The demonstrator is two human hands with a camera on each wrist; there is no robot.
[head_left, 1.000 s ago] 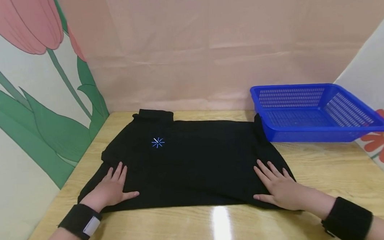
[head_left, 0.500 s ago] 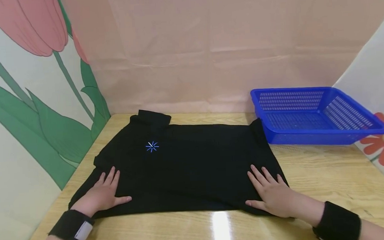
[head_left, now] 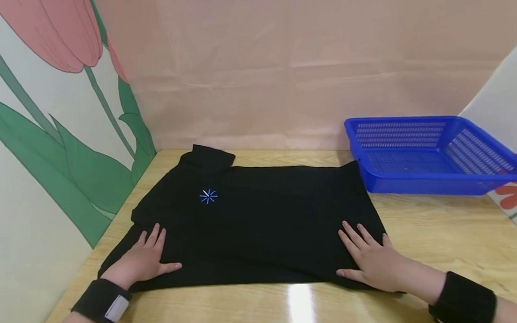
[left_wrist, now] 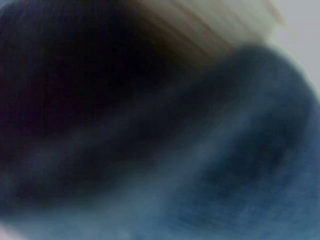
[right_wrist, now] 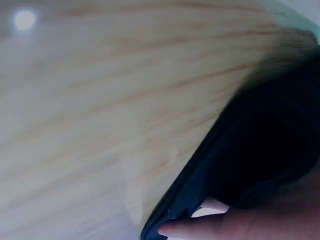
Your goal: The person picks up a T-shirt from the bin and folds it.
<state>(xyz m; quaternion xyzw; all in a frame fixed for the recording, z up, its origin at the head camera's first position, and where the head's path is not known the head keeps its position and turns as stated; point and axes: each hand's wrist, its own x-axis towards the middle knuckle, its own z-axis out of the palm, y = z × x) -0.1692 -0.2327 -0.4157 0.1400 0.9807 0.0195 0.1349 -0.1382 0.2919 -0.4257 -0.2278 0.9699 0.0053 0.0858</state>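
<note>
A black garment with a small blue-and-white starburst print lies spread on the wooden table. A folded flap of its cloth sticks up at the far left corner. My left hand rests palm down on its near left part, fingers straight and spread. On the near right part, my right hand presses down with outstretched fingers. The right wrist view shows the cloth's edge with a finger of that hand beside it. Dark, blurred cloth fills most of the left wrist view.
A blue plastic basket with perforated walls stands at the back right, close to the garment's far right corner. Wood-grain tabletop shows in front. A pink backdrop rises behind, and a tulip-printed panel borders the left.
The garment and both hands have slid slightly left and nearer relative to the table. The raised fold at the garment's far right corner now lies flatter. The view has shifted a little.
</note>
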